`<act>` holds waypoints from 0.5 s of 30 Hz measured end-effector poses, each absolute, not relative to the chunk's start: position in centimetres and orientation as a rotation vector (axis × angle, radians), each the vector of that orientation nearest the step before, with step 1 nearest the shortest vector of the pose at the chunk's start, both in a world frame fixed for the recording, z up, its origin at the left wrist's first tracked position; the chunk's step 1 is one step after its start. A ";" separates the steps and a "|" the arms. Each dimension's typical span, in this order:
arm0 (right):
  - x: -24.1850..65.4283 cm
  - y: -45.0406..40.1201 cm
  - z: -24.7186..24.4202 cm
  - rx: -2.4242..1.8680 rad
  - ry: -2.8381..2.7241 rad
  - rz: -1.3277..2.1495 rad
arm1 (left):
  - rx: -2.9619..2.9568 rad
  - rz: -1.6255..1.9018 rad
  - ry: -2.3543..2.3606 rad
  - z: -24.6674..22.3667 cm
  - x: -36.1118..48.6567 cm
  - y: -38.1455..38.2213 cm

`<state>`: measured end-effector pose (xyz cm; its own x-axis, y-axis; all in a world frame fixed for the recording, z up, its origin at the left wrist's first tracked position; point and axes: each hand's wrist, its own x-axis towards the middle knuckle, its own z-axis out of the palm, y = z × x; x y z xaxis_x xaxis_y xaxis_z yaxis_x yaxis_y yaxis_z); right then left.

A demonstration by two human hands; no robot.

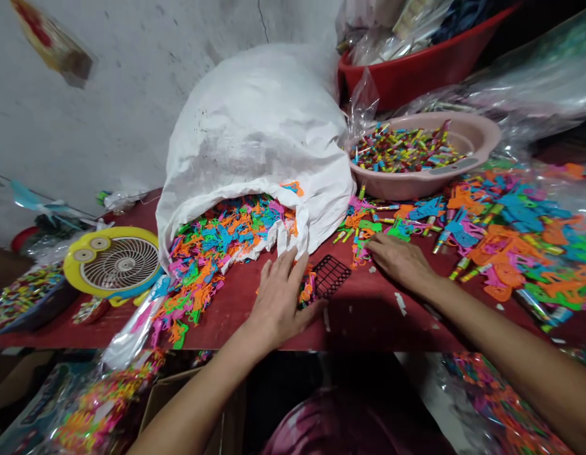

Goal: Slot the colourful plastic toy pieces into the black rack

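Observation:
My left hand (pixel 281 303) lies with its fingers spread on the red table, over a few small plastic pieces (pixel 308 287) by its thumb. Just right of it sits a black grid rack (pixel 331 276). My right hand (pixel 400 260) rests at the near edge of a scatter of colourful plastic pieces, its fingertips by a green piece (pixel 370 226); its fingers are curled down and what they touch is hidden. Behind my left hand, a big white sack (pixel 255 120) spills orange, blue, pink and green pieces (pixel 227 234) onto the table.
A pink basin (pixel 397 183) of small coloured tubes stands at the back right, below a red basin (pixel 401 82). Flat plastic shapes (pixel 511 246) cover the right side. A yellow fan (pixel 127 262) stands left. Filled bags (pixel 103 404) and a cardboard box (pixel 179 392) are below the table edge (pixel 217 341).

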<state>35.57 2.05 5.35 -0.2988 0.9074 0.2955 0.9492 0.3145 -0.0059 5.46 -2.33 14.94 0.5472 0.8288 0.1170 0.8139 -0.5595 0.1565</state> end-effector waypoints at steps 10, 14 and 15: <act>38.3 -1.7 4.6 -1.148 -2.340 0.170 | 2.829 0.121 0.835 15.2 4.0 0.5; 37.9 -1.5 6.1 -1.145 -2.265 0.374 | 2.849 -0.007 0.729 16.5 3.8 0.9; 37.7 -1.3 6.6 -1.150 -2.244 0.396 | 2.847 -0.021 0.763 16.7 3.8 0.8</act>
